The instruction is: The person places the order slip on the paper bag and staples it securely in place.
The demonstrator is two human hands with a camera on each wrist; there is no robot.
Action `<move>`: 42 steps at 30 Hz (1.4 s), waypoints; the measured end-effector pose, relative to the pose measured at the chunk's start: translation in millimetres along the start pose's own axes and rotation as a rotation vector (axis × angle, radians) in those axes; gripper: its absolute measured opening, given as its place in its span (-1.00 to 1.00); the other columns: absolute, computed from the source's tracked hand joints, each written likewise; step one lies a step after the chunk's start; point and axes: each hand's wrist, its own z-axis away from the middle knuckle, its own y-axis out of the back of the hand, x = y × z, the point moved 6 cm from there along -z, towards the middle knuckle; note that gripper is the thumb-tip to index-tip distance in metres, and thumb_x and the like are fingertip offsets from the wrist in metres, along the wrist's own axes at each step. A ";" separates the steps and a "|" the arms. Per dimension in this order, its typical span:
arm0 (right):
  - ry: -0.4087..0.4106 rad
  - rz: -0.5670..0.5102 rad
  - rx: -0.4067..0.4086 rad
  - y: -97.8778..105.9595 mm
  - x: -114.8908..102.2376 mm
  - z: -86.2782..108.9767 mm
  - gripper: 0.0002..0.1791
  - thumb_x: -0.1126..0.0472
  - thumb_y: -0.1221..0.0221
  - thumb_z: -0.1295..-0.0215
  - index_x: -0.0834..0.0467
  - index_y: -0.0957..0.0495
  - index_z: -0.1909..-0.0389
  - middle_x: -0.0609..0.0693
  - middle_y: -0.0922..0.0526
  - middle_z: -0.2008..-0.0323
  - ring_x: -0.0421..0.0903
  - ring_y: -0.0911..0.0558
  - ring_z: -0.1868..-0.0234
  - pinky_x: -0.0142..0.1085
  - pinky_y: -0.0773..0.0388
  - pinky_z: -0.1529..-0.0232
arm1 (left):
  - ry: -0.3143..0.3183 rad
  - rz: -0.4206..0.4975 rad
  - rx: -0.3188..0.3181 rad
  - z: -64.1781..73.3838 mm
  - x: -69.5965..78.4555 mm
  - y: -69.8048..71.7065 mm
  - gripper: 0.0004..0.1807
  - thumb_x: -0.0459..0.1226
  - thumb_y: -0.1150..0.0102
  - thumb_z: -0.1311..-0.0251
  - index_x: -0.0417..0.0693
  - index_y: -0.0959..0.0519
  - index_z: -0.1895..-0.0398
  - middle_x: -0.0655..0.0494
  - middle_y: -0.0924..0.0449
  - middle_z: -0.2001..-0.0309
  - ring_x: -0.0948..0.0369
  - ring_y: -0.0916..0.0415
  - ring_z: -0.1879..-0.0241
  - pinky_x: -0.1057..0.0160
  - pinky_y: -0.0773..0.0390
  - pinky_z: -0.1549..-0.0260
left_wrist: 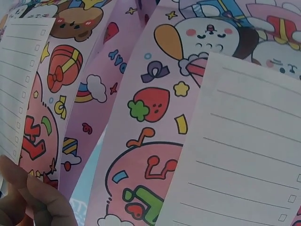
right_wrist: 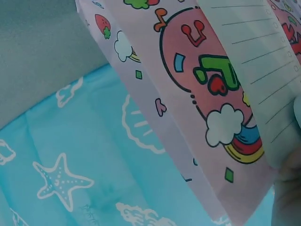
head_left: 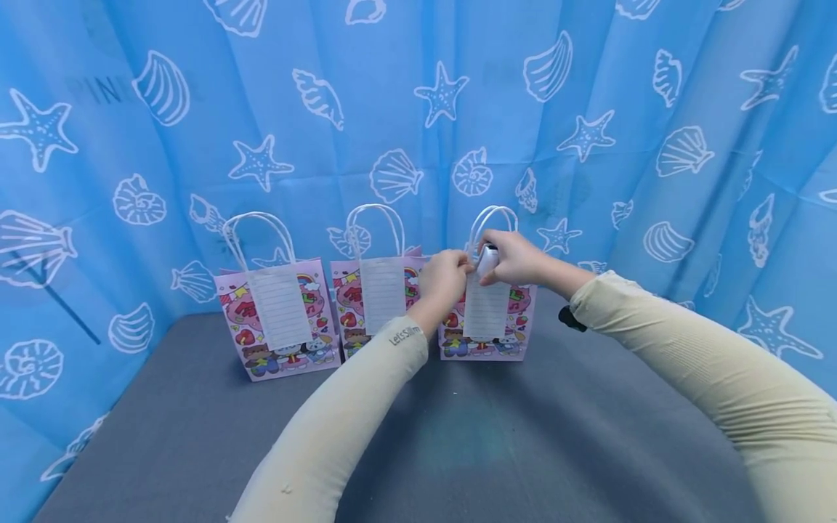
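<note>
A pink cartoon-printed paper gift bag (head_left: 451,347) stands at the right of a row of three, with a lined paper sheet (head_left: 487,312) against its front. At the sheet's top, my left hand (head_left: 446,280) pinches its upper edge; the left wrist view shows those fingers (left_wrist: 40,200) at the sheet's end. My right hand (head_left: 513,259) grips a small white object with a dark end (head_left: 487,256), held at the top of the same sheet beside the white rope handles (head_left: 492,211). Its exact kind is hard to make out.
Two similar bags stand to the left, the middle bag (head_left: 346,290) and the left bag (head_left: 323,319), each with a lined sheet on its front. They rest on a grey table (head_left: 196,450). Behind hangs a blue curtain (head_left: 392,109) with white shell and starfish prints.
</note>
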 end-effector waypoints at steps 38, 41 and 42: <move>-0.014 0.082 -0.032 -1.3 -8.9 -2.9 -0.42 0.36 -0.46 0.09 0.31 -0.40 0.04 0.26 -0.57 0.18 0.15 -0.60 0.22 -0.09 -0.60 0.27 | -0.103 0.014 -0.137 -9.7 0.8 -1.9 -0.81 -0.23 -0.15 -0.35 -0.03 -0.68 0.09 0.13 -0.67 0.33 0.27 -0.48 0.52 0.39 -0.39 0.60; -0.005 0.073 -0.013 -1.1 -10.1 -1.2 -0.44 0.38 -0.45 0.08 0.30 -0.40 0.05 0.27 -0.57 0.17 0.16 -0.60 0.20 -0.07 -0.60 0.25 | -0.114 0.016 -0.162 -9.1 1.3 -1.7 -0.80 -0.25 -0.10 -0.39 -0.06 -0.66 0.06 0.11 -0.65 0.34 0.28 -0.47 0.56 0.39 -0.39 0.62; -0.001 0.065 -0.010 -1.0 -10.4 -0.7 -0.44 0.39 -0.45 0.08 0.30 -0.39 0.05 0.27 -0.57 0.16 0.17 -0.60 0.19 -0.06 -0.61 0.25 | -0.116 0.025 -0.179 -8.5 1.6 -1.7 -0.78 -0.27 -0.08 -0.39 -0.07 -0.64 0.01 0.09 -0.65 0.32 0.26 -0.48 0.57 0.38 -0.41 0.62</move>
